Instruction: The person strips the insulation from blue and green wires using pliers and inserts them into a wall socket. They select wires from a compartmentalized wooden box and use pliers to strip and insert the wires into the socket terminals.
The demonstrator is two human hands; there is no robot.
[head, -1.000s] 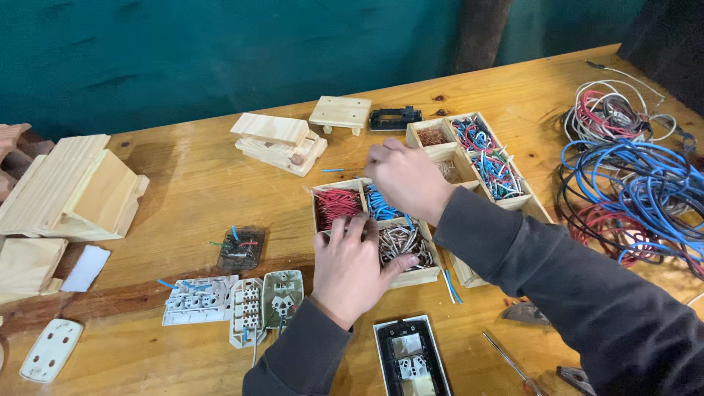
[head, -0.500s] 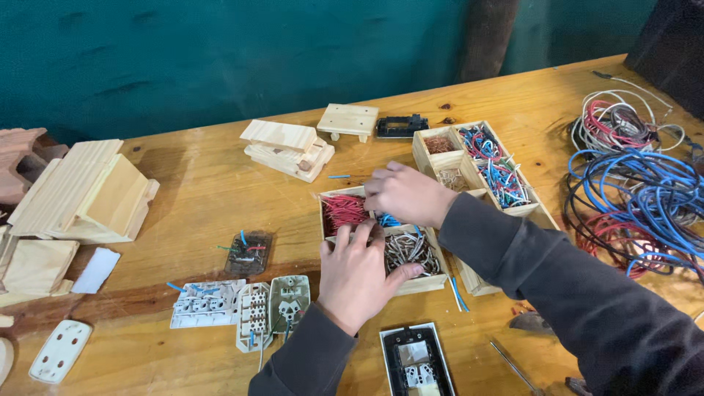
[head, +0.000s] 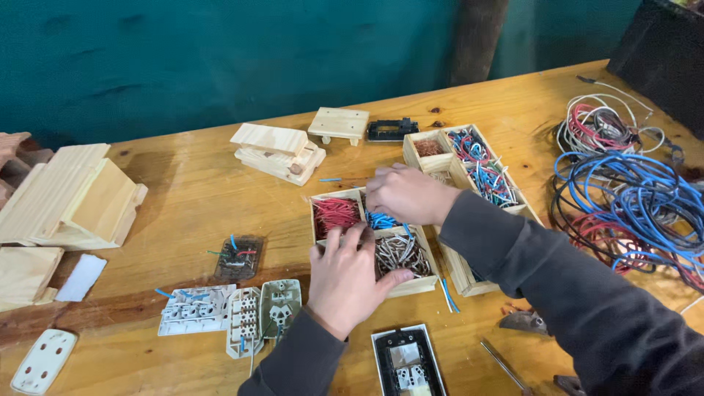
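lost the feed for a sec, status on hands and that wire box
Left hand flat on small wooden compartment box, steadying. Right hand fingers in the blue wire pieces, grip hidden. Red wire pieces alongside. Nothing blocking.

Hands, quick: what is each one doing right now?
Left hand: open, flat on the front of the small wooden compartment box, holding nothing.
Right hand: fingers curled down over the blue wire pieces; whether it grips any cannot be told.

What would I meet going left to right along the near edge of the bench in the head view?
White socket plate → white socket backs → left hand → black-framed socket → screwdriver.
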